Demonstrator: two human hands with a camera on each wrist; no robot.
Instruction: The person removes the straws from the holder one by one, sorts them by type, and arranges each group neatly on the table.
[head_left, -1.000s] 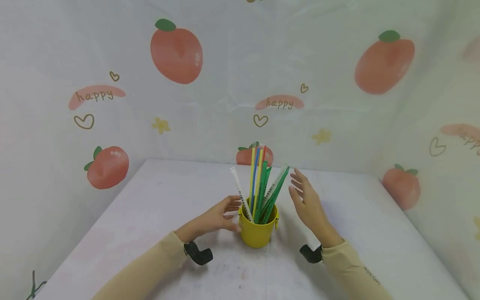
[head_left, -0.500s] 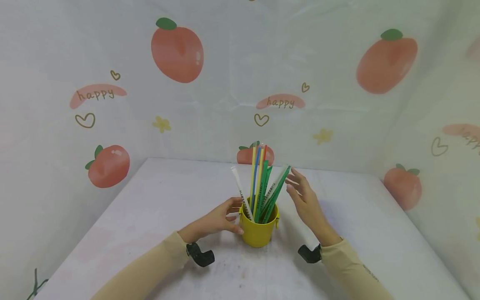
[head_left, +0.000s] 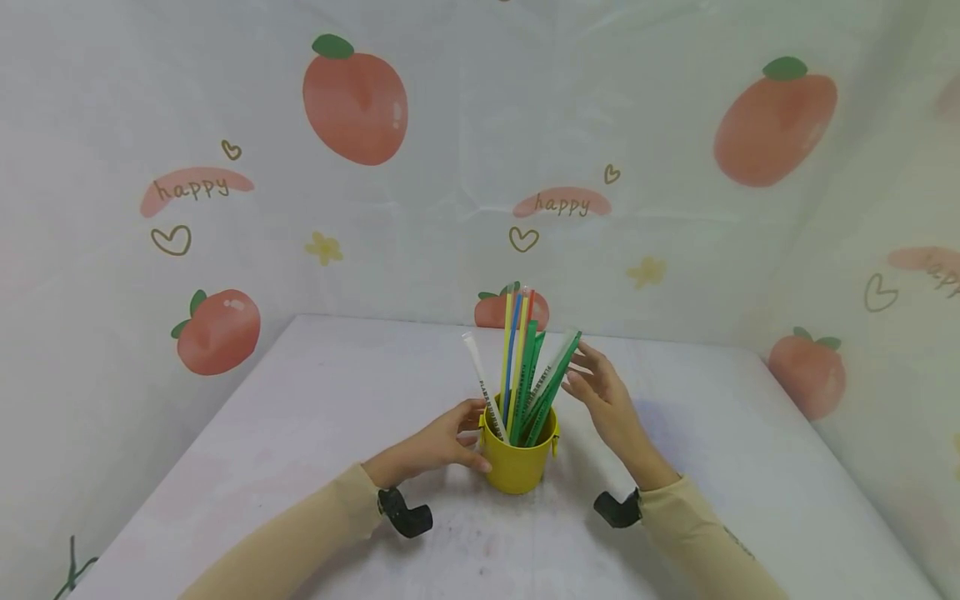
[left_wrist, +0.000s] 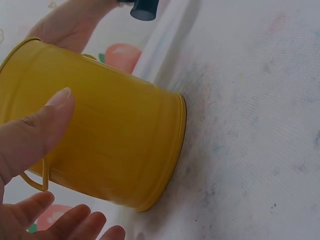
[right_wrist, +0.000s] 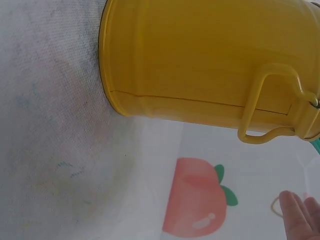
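A yellow bucket (head_left: 517, 471) stands upright in the middle of the table, holding several straws. Among them are green-wrapped straws (head_left: 557, 383), a white-wrapped straw (head_left: 477, 368) leaning left, and bare coloured straws (head_left: 512, 350). My left hand (head_left: 441, 440) is at the bucket's left side. Its thumb (left_wrist: 59, 112) lies over the front wall in the left wrist view, and the other fingers spread below a wire handle, apart from the wall. My right hand (head_left: 609, 404) is beside the rightmost green straw, fingers loosely bent; contact is unclear.
The bucket stands on a white table (head_left: 337, 375) with faint stains. Behind it hangs a white cloth (head_left: 450, 125) printed with red fruit and "happy". Black wrist cameras (head_left: 405, 515) sit at both wrists, close above the table.
My left hand has moved slightly right, its thumb now over the bucket's front. The right hand has moved left towards the green straw. The bucket has barely shifted.
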